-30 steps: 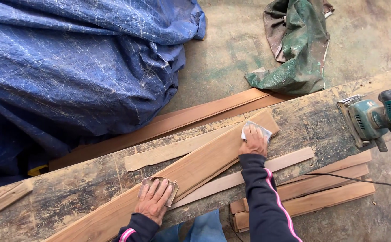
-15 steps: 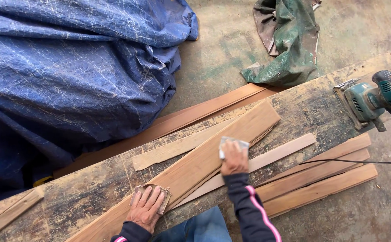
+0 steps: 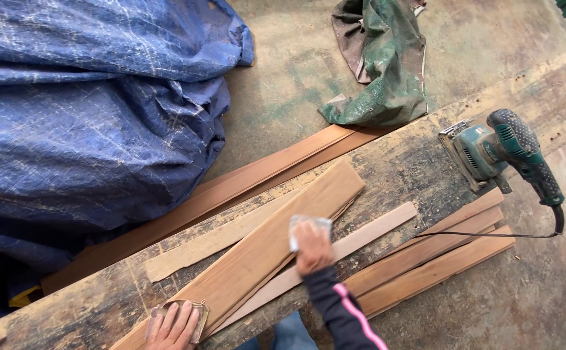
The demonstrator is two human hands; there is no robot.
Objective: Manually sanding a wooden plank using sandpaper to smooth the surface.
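Here, right hand [image 3: 312,248] grip clamped on sandpaper [image 3: 308,225] atop plank [image 3: 257,253], left hand [image 3: 174,326] flat.

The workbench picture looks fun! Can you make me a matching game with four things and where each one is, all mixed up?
Things:
1. power sander
2. blue tarp
3. sandpaper piece
4. green cloth

Places:
A. crumpled on the floor beyond the workbench
B. under the right hand, on the wooden board
C. at the bench's right end, cord trailing off
D. heaped over something at the left

Pairs: 1-C, 2-D, 3-B, 4-A
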